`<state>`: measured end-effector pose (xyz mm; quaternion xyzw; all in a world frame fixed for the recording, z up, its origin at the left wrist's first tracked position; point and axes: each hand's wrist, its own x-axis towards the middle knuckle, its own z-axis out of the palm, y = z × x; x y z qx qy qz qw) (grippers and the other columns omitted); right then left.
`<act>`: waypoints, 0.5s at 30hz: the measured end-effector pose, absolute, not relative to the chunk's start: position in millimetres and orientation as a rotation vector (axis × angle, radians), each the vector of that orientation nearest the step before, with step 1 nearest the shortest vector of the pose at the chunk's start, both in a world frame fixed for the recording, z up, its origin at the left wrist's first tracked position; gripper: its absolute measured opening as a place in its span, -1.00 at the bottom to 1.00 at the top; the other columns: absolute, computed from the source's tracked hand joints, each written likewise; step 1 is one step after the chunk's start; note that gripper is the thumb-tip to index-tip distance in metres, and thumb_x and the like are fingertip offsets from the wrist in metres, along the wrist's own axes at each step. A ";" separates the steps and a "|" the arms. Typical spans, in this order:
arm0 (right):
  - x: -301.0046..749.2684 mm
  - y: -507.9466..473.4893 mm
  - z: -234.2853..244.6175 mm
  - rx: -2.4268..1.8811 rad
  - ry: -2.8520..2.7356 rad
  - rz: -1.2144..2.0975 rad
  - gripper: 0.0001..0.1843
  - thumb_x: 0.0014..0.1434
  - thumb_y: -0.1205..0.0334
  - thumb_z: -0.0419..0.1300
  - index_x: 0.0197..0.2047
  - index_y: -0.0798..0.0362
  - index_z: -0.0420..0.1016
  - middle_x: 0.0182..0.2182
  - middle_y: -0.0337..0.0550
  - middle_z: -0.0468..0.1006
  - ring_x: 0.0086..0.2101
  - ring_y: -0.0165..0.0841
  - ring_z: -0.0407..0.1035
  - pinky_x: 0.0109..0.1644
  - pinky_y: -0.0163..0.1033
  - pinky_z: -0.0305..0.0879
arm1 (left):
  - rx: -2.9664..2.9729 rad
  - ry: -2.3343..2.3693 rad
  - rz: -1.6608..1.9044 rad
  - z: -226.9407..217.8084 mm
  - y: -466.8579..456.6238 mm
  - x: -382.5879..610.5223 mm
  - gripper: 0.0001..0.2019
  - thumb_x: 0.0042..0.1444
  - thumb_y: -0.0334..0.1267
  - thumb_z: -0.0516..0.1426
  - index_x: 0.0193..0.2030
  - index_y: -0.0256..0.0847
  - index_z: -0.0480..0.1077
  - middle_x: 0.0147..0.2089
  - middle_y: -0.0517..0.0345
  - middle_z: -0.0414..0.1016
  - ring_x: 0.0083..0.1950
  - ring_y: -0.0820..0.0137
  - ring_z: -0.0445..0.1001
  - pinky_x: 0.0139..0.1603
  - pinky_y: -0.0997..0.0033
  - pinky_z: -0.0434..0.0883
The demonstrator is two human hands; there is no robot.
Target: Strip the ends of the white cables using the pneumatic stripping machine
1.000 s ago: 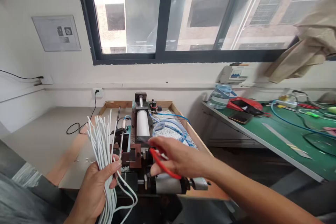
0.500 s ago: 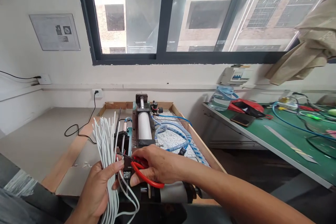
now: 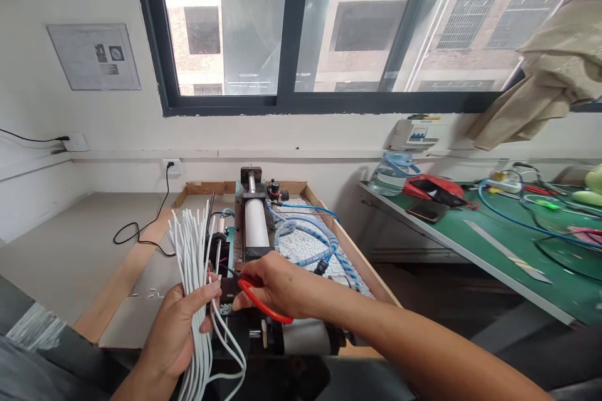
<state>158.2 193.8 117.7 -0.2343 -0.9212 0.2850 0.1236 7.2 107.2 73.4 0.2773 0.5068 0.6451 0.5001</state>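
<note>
My left hand (image 3: 181, 319) is closed around a bundle of thin white cables (image 3: 189, 247), whose cut ends fan out above my fingers. One cable stands apart at my thumb and index fingertip, and a few loop down to the right. My right hand (image 3: 277, 285) grips red-handled scissors (image 3: 263, 304), their dark tips pointing left toward my left fingertips. My fingers partly hide the blades. Behind both hands is a machine with a white cylinder (image 3: 256, 223) and a metal rod; a silver cylinder (image 3: 306, 338) lies below my right wrist.
The machine sits in a shallow tray with wooden edges (image 3: 362, 254), beside coiled blue-and-white hoses (image 3: 324, 244). Small white scraps (image 3: 151, 293) lie to the left. At right, a green bench (image 3: 493, 225) bears a water jug (image 3: 392, 174), a phone (image 3: 427, 210), a ruler and cables.
My right hand and the scissors have shifted slightly up, the tips drawing a little away from my left fingertips. My left hand keeps its hold on the cables. The view has moved slightly.
</note>
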 end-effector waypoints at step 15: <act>333.3 252.1 -2.3 -1.869 -2.026 0.297 -0.75 -0.09 0.12 0.06 -0.60 0.11 0.41 -0.67 -0.08 0.42 -0.60 -0.28 0.31 -0.54 -0.31 0.10 | 0.647 1.350 1.641 55.6 64.0 12.1 -0.78 -0.27 -0.35 0.22 -0.39 -0.32 0.36 -0.56 0.18 0.33 -0.54 0.47 0.29 -0.70 0.54 0.05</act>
